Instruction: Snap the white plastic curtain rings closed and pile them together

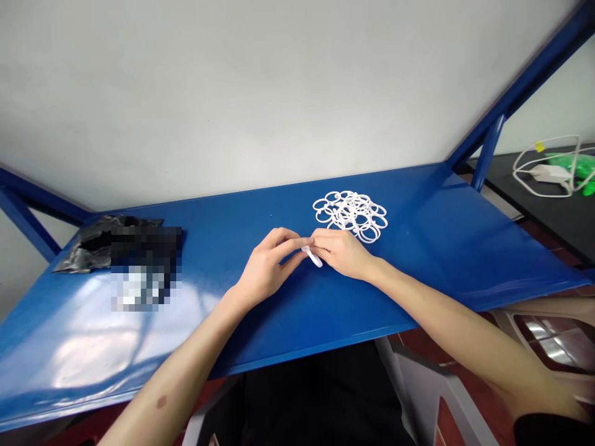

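Observation:
Both hands meet above the blue table (288, 322), closed around one small white plastic ring (315, 257). My left hand (269, 263) pinches it from the left, with thumb and forefinger reaching to the ring. From the right, my right hand (341, 251) presses its fingertips against the same ring. The ring is seen nearly edge-on and hangs below the fingertips; its upper part is hidden by them. Just behind my right hand lies a loose pile of similar white rings (353, 214), some with small eyelets.
A crumpled black plastic bag (88, 248) lies at the table's left end, beside a pixelated patch. Blue metal braces (488, 152) rise at the table's ends, with a pale wall behind. On a dark surface at right are a white cable (518, 176) and a green bag (569, 164).

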A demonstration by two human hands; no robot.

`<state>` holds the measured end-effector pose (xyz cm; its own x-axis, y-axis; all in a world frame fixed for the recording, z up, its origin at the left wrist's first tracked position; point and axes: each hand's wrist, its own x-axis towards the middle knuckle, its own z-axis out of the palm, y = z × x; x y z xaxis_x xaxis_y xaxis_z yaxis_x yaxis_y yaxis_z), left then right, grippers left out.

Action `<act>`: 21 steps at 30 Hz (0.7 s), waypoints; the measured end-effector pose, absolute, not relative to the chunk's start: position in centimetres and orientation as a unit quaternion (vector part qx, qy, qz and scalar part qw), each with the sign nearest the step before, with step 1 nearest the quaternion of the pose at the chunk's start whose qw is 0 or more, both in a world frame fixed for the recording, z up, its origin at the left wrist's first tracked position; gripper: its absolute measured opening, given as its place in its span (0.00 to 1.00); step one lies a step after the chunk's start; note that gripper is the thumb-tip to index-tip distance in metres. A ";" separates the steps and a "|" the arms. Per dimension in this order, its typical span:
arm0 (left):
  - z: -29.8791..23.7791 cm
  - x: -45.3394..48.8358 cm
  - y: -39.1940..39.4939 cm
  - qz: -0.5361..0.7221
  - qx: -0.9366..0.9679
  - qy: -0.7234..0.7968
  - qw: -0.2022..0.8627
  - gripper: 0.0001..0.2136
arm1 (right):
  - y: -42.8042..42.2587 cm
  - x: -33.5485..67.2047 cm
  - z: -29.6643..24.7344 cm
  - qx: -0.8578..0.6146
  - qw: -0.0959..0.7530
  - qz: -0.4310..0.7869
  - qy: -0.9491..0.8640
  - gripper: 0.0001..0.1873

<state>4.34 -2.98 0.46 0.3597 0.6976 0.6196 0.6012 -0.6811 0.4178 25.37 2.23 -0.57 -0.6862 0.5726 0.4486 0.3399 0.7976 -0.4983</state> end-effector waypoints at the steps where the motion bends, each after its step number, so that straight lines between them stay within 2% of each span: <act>1: 0.4 4.3 -3.0 0.409 0.825 0.387 0.043 0.09 | 2.2 25.4 -0.6 -0.260 0.297 0.189 -0.899 0.18; 4: 0.2 4.1 -2.9 0.409 0.809 0.421 0.026 0.06 | 2.1 25.2 -0.4 -0.296 0.320 0.190 -0.880 0.16; 7: 0.1 4.0 -2.9 0.384 0.770 0.505 0.061 0.05 | 1.9 25.2 0.3 -0.327 0.360 0.220 -0.846 0.16; 12: 0.5 4.3 -2.9 0.377 0.695 0.579 0.200 0.10 | 1.6 25.2 0.9 -0.294 0.367 0.235 -0.851 0.12; 17: 0.9 4.4 -2.7 0.466 0.600 0.531 0.376 0.19 | 1.6 25.0 0.5 -0.299 0.414 0.205 -0.835 0.09; 21: 1.0 4.6 -2.7 0.472 0.556 0.527 0.436 0.19 | 1.5 25.0 0.5 -0.291 0.442 0.180 -0.829 0.08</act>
<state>4.65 -2.69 1.01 -0.0004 0.9979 0.0652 0.1740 -0.0642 0.9827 24.97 1.45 0.47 -0.4390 0.6422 0.6284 0.3236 0.7654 -0.5563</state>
